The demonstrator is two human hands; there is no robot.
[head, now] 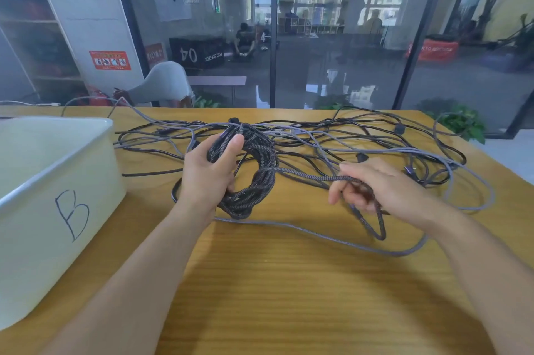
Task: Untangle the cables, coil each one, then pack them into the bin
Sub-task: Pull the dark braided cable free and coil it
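My left hand (212, 172) grips a coil of dark braided cable (260, 178) above the wooden table (289, 282), thumb over the coil's top. A free strand of the same cable runs rightward from the coil to my right hand (372, 187), which pinches it; a loop of that strand (378, 224) hangs below the fingers. Behind both hands lies a tangle of black and grey cables (346, 138) spread across the table's far half. A grey cable (318, 234) curves along the table in front of the coil. The white bin (43, 210), marked "B", stands at the left.
The table's far edge meets a glass wall (332, 37). A grey chair back (167, 83) stands behind the table at the left. Potted plants (462, 120) sit past the right far corner. A white cable (29, 103) lies at the far left edge.
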